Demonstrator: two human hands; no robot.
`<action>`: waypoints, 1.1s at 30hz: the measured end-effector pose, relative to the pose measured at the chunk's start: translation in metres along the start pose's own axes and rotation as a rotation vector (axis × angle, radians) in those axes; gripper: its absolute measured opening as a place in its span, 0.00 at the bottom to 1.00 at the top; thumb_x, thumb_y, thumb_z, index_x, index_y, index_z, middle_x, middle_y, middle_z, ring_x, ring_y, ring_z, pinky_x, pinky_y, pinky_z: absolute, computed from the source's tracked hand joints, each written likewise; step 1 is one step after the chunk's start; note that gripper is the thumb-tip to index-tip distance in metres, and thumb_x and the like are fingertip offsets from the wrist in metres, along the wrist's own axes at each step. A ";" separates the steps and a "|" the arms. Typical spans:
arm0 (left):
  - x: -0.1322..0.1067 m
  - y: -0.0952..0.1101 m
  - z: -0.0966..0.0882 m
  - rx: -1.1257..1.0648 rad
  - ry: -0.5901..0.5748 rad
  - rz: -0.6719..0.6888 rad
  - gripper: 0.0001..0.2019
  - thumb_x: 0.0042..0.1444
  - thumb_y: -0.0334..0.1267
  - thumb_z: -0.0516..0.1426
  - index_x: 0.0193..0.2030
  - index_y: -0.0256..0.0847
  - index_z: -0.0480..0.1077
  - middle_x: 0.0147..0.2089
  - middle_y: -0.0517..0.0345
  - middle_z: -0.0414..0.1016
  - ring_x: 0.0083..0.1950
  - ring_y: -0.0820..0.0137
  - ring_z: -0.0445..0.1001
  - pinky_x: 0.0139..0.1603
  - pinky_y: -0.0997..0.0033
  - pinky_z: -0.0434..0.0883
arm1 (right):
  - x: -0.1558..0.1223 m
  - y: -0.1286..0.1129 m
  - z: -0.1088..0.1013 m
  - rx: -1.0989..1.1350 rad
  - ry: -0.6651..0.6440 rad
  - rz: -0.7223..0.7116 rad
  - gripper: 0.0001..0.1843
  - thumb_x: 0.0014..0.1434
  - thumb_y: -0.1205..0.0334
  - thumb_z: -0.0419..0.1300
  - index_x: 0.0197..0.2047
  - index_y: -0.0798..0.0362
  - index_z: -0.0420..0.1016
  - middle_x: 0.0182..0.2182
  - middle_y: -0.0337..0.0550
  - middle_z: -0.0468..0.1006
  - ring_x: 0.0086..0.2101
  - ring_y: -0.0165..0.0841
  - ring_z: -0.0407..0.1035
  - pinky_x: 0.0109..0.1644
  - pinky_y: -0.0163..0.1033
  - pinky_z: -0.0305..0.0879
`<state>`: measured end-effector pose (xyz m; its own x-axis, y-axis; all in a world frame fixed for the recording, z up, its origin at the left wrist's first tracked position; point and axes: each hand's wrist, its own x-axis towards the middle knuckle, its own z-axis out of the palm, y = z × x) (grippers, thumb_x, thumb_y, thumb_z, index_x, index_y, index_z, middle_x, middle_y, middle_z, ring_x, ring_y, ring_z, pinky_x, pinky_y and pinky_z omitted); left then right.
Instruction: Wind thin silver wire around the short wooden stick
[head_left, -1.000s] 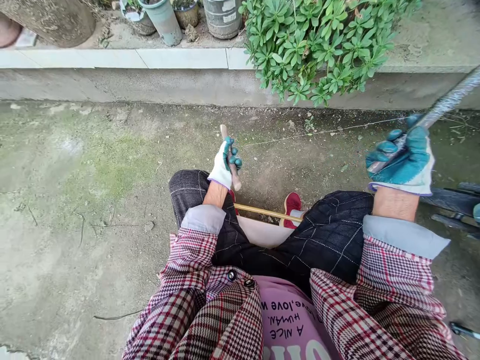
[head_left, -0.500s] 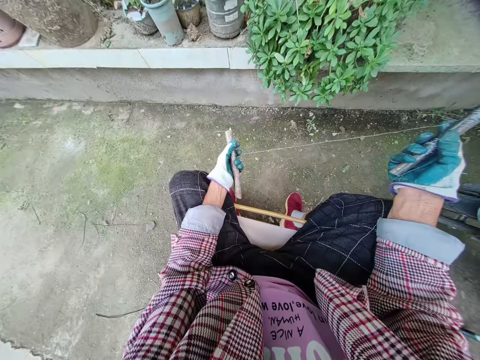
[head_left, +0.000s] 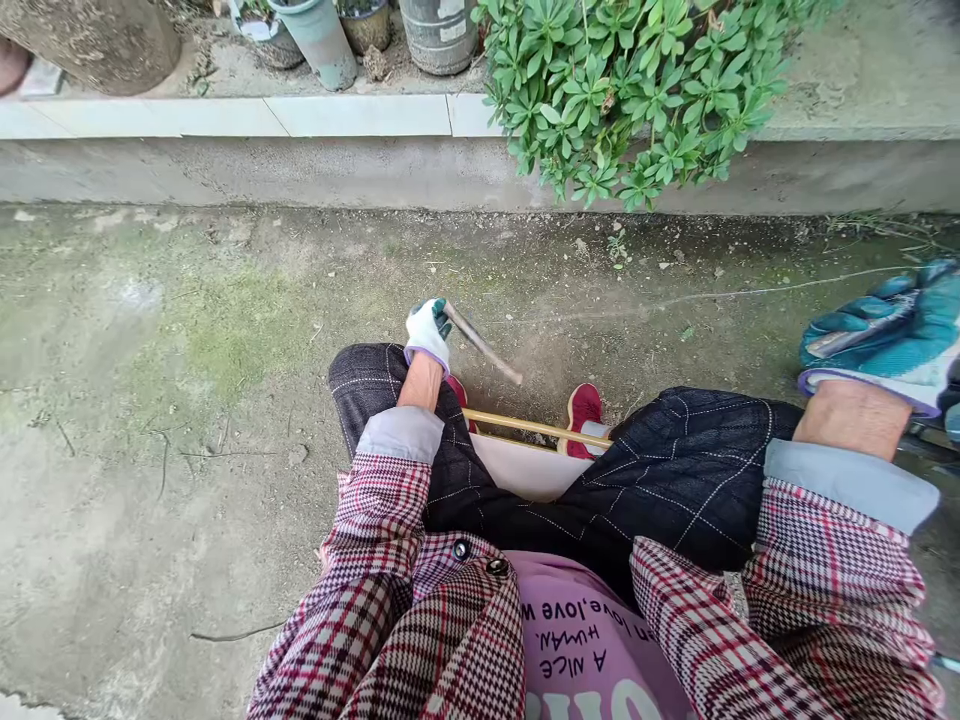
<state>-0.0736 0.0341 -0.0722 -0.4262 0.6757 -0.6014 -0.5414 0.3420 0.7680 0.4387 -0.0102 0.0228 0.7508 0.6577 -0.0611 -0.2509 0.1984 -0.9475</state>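
Note:
My left hand (head_left: 430, 332), in a white glove with a green palm, is closed around one end of a short wooden stick (head_left: 486, 346). The stick slants down to the right from my fingers. My right hand (head_left: 881, 335), gloved in the same way and blurred, is at the right edge, closed around a greyish stick (head_left: 851, 338). Part of that stick is hidden by the fingers. A thin pale string (head_left: 757, 292) runs from near my right hand leftward over the ground. Its left end fades, and I cannot tell whether it reaches the short stick.
A raised ledge (head_left: 360, 117) with white tiles runs along the back. On it stand a blue-grey pot (head_left: 319, 45), a grey bucket (head_left: 440, 35) and a leafy green bush (head_left: 622, 100). Between my knees are a yellowish bar (head_left: 532, 427) and a red shoe (head_left: 583, 412). Dark objects stand at the right edge.
The short stick has swung from nearly upright to slanting down right as my left hand shifted slightly left and down. My right hand has moved right. The string looks slacker and blurred.

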 end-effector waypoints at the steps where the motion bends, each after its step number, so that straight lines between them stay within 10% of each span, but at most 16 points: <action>1: 0.000 0.000 -0.001 -0.002 0.065 0.034 0.08 0.58 0.32 0.64 0.40 0.44 0.70 0.32 0.67 0.77 0.33 0.75 0.77 0.43 0.74 0.73 | -0.003 -0.001 0.002 0.010 0.001 0.017 0.25 0.71 0.66 0.55 0.27 0.42 0.87 0.46 0.48 0.86 0.22 0.21 0.54 0.28 0.38 0.41; 5: -0.013 -0.003 0.010 0.033 0.027 0.033 0.07 0.58 0.28 0.62 0.40 0.44 0.72 0.34 0.64 0.77 0.34 0.74 0.78 0.44 0.73 0.74 | -0.026 -0.006 0.027 -0.143 -0.096 0.089 0.08 0.52 0.68 0.67 0.31 0.42 0.80 0.28 0.35 0.71 0.21 0.26 0.54 0.27 0.38 0.43; 8: -0.030 -0.010 0.025 0.106 -0.172 0.015 0.07 0.56 0.28 0.63 0.40 0.43 0.74 0.36 0.59 0.80 0.39 0.71 0.80 0.50 0.67 0.78 | -0.050 -0.006 0.051 -0.237 -0.287 0.030 0.16 0.40 0.63 0.71 0.35 0.43 0.77 0.26 0.36 0.75 0.20 0.28 0.58 0.23 0.38 0.48; 18: -0.071 -0.036 0.054 0.233 -1.008 0.156 0.34 0.46 0.34 0.71 0.63 0.39 0.77 0.71 0.39 0.76 0.76 0.44 0.69 0.78 0.39 0.62 | -0.157 0.032 0.129 -0.602 -0.984 0.231 0.23 0.42 0.55 0.79 0.42 0.47 0.81 0.25 0.33 0.78 0.21 0.27 0.64 0.20 0.35 0.64; 25: -0.096 -0.033 0.049 0.332 -0.935 -0.035 0.21 0.57 0.31 0.66 0.58 0.38 0.77 0.42 0.51 0.87 0.43 0.63 0.85 0.47 0.62 0.80 | -0.161 0.050 0.144 -0.837 -1.083 0.186 0.30 0.51 0.48 0.74 0.57 0.46 0.84 0.39 0.42 0.85 0.31 0.39 0.75 0.33 0.46 0.78; 28: -0.103 -0.026 0.050 0.469 -0.848 -0.062 0.09 0.63 0.30 0.62 0.50 0.35 0.79 0.25 0.62 0.77 0.24 0.74 0.75 0.31 0.72 0.73 | -0.148 0.058 0.144 -1.072 -1.026 0.023 0.33 0.56 0.51 0.69 0.64 0.51 0.81 0.46 0.47 0.87 0.41 0.47 0.80 0.43 0.51 0.80; 33: -0.101 -0.021 0.049 0.575 -0.800 0.024 0.06 0.63 0.26 0.60 0.36 0.36 0.77 0.22 0.64 0.72 0.22 0.77 0.69 0.28 0.73 0.68 | -0.127 0.071 0.131 -1.681 -1.134 -0.320 0.27 0.62 0.56 0.63 0.63 0.50 0.81 0.52 0.54 0.86 0.51 0.52 0.80 0.53 0.48 0.73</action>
<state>0.0158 -0.0095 -0.0168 0.2980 0.8569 -0.4207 -0.0139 0.4446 0.8956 0.2454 0.0148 0.0044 -0.1561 0.9358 -0.3159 0.9714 0.0874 -0.2209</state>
